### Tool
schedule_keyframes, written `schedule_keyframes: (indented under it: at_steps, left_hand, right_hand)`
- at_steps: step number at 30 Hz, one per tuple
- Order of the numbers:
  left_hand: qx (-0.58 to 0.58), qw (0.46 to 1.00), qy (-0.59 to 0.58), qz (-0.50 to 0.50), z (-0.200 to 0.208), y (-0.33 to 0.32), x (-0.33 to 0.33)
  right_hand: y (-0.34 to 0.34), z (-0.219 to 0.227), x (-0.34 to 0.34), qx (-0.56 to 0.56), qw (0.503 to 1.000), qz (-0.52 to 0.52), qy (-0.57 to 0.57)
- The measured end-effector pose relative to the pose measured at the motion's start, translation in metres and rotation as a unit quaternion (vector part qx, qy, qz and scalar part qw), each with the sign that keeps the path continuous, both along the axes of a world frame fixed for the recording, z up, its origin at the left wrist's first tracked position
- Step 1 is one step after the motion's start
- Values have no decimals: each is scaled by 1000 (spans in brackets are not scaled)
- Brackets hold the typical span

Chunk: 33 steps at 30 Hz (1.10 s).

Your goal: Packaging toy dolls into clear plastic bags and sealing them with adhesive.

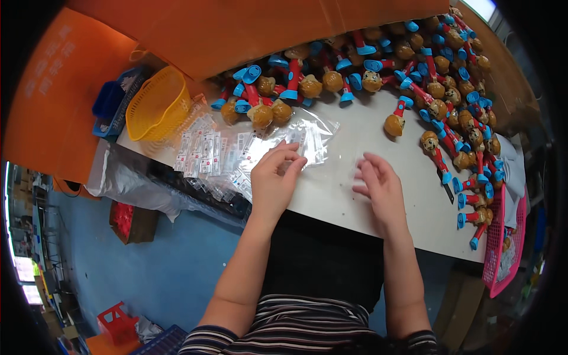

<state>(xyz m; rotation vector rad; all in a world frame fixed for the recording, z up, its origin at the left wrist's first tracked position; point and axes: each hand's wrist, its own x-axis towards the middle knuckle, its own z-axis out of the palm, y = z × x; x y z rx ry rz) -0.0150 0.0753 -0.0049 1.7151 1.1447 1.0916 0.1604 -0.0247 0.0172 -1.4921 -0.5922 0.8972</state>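
My left hand (273,180) is over the front of the white table, its fingers loosely curled and thumb apart, with nothing visible in it. Beneath and beside its fingertips lie clear plastic bags (313,139) and a spread of small printed clear packets (204,148). To the right, my right hand (384,189) hovers above the table with thumb and fingers apart. A faint, blurred see-through patch shows by its fingertips; I cannot tell what it is. One figure (396,118) with a round brown head, red body and blue feet lies beyond that hand.
A heap of similar figures (449,89) covers the table's back and right side. A yellow basket (157,103) and blue bins (112,103) stand at the left. A pink basket (503,248) is at the right edge. Orange panels (254,35) wall off the back.
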Motion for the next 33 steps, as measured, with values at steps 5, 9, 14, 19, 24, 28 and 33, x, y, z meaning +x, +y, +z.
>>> schedule_keyframes:
  at_steps: [5,9,14,19,24,28,33]
  left_hand:
    - [102,992,71,-34,-5,-2,-8]
    - [171,982,81,-10,14,-20,16]
    - [164,977,117,-68,3,-37,40]
    - [232,959,160,20,0,-40,38]
    - [177,977,114,-24,6,-54,48]
    - [151,979,132,-16,-1,-55,45]
    - [158,978,138,24,-5,-52,35]
  right_hand:
    - [23,13,13,-57,988,126,73]
    - [23,-3,13,-81,981,135,112]
    - [22,-12,0,-22,988,103,113]
    - [21,-13,-11,-30,995,85,33]
    - [21,-18,-17,24,998,44,35]
    - [15,-15,-20,-8,995,96,5]
    - [3,-21,-22,-22,989,122,78]
